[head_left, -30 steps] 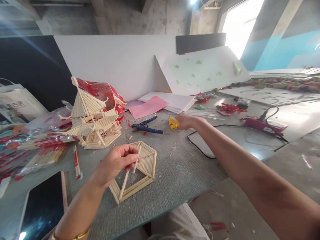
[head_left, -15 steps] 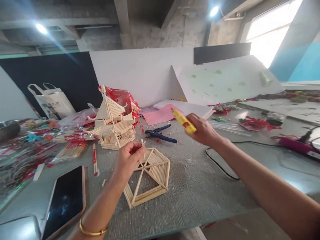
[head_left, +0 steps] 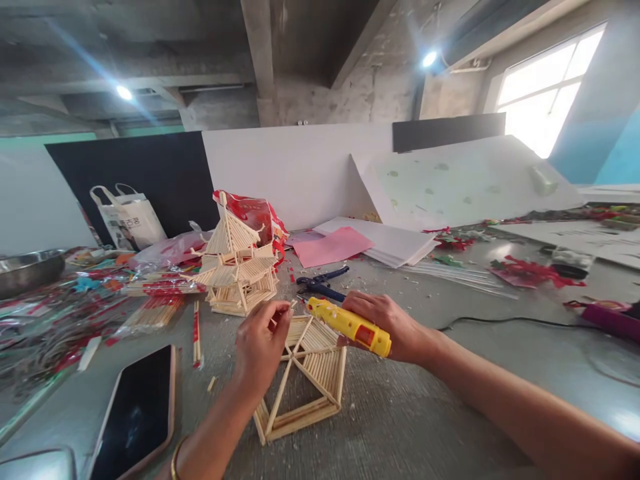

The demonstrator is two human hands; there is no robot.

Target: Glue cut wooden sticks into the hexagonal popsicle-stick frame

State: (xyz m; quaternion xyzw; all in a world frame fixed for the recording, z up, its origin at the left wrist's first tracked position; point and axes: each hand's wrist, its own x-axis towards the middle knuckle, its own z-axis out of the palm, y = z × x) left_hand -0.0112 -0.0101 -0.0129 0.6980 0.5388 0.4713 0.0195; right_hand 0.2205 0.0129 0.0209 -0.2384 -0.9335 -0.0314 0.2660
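Note:
My left hand (head_left: 263, 340) pinches a short wooden stick (head_left: 293, 304), only its tip showing past the fingers, above the far left side of a hexagonal frame. This wooden stick frame (head_left: 305, 419) lies on the table with spokes meeting in the middle; some sections are filled with sticks, others open. In my right hand (head_left: 387, 327) is a yellow glue gun (head_left: 345, 323), its nozzle end close to the fingers of my left hand. A small tiered stick pagoda (head_left: 240, 270) stands behind the frame.
Blue-handled pliers (head_left: 323, 285) lie just beyond the frame. A phone (head_left: 134, 413) rests at the left, near packets of sticks (head_left: 150, 317). Pink paper (head_left: 333, 247) and white sheets sit farther back. A black cord (head_left: 515, 320) crosses the right side.
My right hand has brought the glue gun down and left, toward my left hand. The stick, upright before, now shows only its tip. The camera view has tilted up slightly.

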